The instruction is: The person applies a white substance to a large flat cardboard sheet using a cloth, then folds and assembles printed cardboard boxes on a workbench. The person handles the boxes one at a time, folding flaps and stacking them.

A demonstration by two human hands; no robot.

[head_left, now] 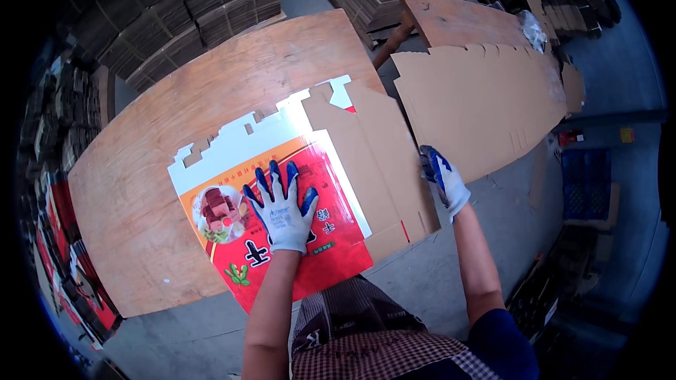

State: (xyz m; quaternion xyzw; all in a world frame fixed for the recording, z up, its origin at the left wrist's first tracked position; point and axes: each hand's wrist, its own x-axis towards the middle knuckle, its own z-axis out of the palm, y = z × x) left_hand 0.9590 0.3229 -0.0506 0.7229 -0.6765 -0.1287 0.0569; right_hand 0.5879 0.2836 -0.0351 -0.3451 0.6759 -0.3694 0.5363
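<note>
Head view: the left hand [284,212], fingers spread, lies on the red carton blank [243,237] atop the plywood table [141,225], seemingly steadying it; the right hand [446,180], fingers together, is at the edge of the brown cardboard sheet [482,112], grip unclear.

The left hand [282,212] and right hand [446,179] are wearing white gloves [287,232] with blue-coated fingers [292,174]; a dark blue sleeve [498,345] is showing lower right, and a checked apron [373,357] with a dark, pale-lettered panel [352,309] is filling the lower centre.
</note>
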